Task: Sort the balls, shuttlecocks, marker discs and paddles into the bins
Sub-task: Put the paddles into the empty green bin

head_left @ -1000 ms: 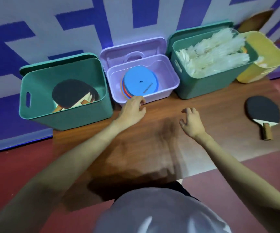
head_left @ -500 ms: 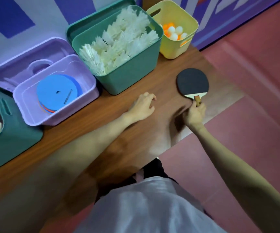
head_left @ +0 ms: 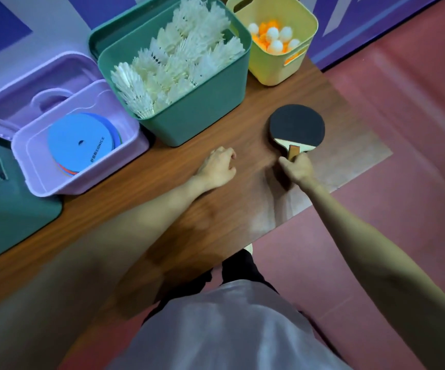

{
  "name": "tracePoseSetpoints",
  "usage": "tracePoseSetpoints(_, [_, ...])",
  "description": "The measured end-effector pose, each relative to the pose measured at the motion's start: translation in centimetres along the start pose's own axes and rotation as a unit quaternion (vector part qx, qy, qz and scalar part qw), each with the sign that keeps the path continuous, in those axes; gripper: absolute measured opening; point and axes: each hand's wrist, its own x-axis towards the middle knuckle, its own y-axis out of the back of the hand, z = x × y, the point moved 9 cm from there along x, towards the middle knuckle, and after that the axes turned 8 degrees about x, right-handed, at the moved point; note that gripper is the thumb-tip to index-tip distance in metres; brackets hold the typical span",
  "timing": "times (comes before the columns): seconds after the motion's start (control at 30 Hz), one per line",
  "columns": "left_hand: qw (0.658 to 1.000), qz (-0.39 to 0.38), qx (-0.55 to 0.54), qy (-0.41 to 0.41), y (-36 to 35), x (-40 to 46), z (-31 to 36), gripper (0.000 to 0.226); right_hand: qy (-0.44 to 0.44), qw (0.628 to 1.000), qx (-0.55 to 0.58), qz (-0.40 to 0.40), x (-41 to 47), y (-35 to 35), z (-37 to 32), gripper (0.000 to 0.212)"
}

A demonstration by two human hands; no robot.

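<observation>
Clamping paddle (head_left: 296, 126) handle, right grip (head_left: 297, 169); left grip (head_left: 220, 166) loosely curled, empty; shuttlecock bin (head_left: 202, 113) just beside.

Right hand (head_left: 297, 169) now grips the paddle (head_left: 296, 127) by its handle; a second ago it was open over the counter (head_left: 232, 204), well apart. Left hand (head_left: 220, 166) has withdrawn from the lilac bin (head_left: 82, 182).

Pretty dim, soft indoor light. Blurry shadows on the table (head_left: 232, 198) under both forearms, wide-angle bending near the edges, everything slightly soft.
</observation>
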Motion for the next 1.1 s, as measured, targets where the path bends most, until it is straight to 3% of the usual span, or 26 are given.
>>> tracePoseSetpoints(0.1, [0.991,-0.007,-0.094,0.091,-0.2,-0.7,-2.4,0.043,0.04,0.999,0.007,-0.02,-2.4,-1.6,-2.3,0.019])
tracePoseSetpoints(0.2, [0.95,-0.006,-0.243,0.198,-0.6,-2.5,-5.2,0.06,0.083,0.993,-0.037,-0.079,-6.4,-4.3,-3.9,0.02])
tracePoseSetpoints(0.3, [0.868,0.014,-0.421,0.261,-1.0,-5.1,-7.6,0.062,0.122,0.981,-0.062,-0.141,-10.6,-7.8,-5.4,0.037])
tracePoseSetpoints(0.4, [0.776,0.086,-0.549,0.298,-0.5,-8.5,-10.8,0.05,0.164,0.962,-0.068,-0.206,-14.8,-11.6,-7.0,0.04])
tracePoseSetpoints(0.5, [0.7,0.175,-0.62,0.308,0.3,-13.2,-14.4,0.031,0.211,0.938,-0.092,-0.257,-18.6,-15.3,-8.5,0.041])
tracePoseSetpoints(0.57, [0.667,0.208,-0.644,0.312,0.9,-16.5,-16.6,0.025,0.236,0.923,-0.11,-0.283,-20.5,-17.7,-9.6,0.043])
tracePoseSetpoints(0.8, [0.638,0.311,-0.626,0.322,3.3,-26.5,-26.7,0.027,0.307,0.876,-0.167,-0.332,-27.0,-27.4,-14.1,0.042])
tracePoseSetpoints(0.97, [0.641,0.373,-0.606,0.287,6.7,-32.6,-33.7,0.018,0.31,0.905,-0.077,-0.282,-29.4,-32.8,-19.7,0.034])
tracePoseSetpoints(1.1, [0.636,0.414,-0.596,0.262,9.6,-36.6,-39.3,0.02,0.345,0.895,-0.057,-0.276,-31.9,-38.1,-25.2,0.033])
